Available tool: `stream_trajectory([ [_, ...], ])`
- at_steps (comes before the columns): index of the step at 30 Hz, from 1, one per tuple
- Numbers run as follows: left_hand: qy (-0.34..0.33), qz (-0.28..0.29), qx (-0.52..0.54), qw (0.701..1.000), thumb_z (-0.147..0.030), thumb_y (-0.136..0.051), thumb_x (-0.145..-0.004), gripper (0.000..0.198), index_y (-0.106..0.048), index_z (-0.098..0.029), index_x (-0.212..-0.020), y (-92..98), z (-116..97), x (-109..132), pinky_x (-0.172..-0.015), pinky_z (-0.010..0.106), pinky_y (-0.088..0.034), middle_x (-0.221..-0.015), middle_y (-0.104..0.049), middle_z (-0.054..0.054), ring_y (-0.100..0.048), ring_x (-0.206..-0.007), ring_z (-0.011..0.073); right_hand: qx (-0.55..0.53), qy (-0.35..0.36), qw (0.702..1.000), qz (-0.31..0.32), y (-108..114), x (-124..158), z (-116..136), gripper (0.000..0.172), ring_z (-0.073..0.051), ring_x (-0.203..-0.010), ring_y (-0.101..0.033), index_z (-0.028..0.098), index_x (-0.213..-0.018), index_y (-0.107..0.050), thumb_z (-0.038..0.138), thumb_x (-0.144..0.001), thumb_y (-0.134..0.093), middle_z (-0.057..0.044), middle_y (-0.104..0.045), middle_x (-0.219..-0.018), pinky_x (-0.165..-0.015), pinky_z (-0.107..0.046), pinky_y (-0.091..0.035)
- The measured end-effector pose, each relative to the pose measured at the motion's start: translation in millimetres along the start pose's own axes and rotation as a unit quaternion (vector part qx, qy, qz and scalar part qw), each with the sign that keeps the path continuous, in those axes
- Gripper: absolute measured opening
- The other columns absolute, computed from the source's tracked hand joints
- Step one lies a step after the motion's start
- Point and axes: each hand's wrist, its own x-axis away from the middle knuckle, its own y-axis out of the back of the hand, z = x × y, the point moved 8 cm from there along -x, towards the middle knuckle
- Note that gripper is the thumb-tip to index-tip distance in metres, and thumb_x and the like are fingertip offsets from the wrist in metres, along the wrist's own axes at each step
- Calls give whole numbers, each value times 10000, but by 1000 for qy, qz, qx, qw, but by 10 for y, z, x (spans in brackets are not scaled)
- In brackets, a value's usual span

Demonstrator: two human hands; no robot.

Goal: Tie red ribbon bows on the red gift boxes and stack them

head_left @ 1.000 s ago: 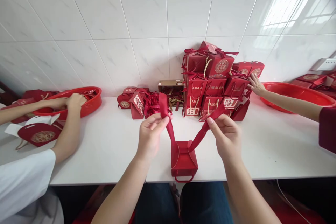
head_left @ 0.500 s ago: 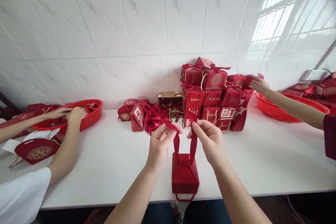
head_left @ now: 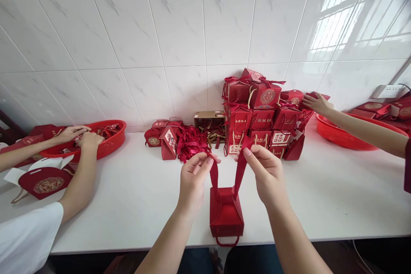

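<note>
A lopsided pull is the risk

My left hand (head_left: pixel 192 182) pinches one length of red ribbon (head_left: pixel 214 176), my right hand (head_left: pixel 268 175) the other. Both rise from the red box (head_left: pixel 227 220), standing by the near edge of the white table (head_left: pixel 308 209). Tugging one side harder could tilt it or drag it off; a loose pinch could lose the ribbon.

Bare wrists (head_left: pixel 274 199), bare forearms (head_left: pixel 166 239), dark blue trousers (head_left: pixel 196 261)
</note>
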Motion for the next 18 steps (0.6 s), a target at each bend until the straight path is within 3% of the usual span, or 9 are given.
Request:
stream_trajectory([
  [5,-1,-26,-22,999,-368,-748,-737,185,-714,-189,-768,57,13,-1,-838,329,-478,-776,-717,33,-653,-824,196,16,22,999,-29,109,-16,-14,189,-118,-639,-468,205,-725,-640,365,-819,-669,13,-530,-669,-598,-242,-411],
  [11,-5,-48,-13,999,-372,-731,-760,191,-683,-189,-790,152,53,8,-865,325,-456,-782,-724,27,-654,-844,196,18,16,999,-49,226,-31,-54,198,-133,-652,-496,208,-740,-629,386,-820,-663,10,-556,-681,-614,-259,-414],
  [18,-23,-42,-9,999,-333,-700,-799,162,-639,-194,-857,129,-51,36,-867,347,-460,-771,-728,23,-665,-870,209,-26,-11,999,-20,182,-59,-32,201,-175,-768,-634,204,-800,-611,388,-880,-590,-21,-671,-746,-818,-355,-495],
])
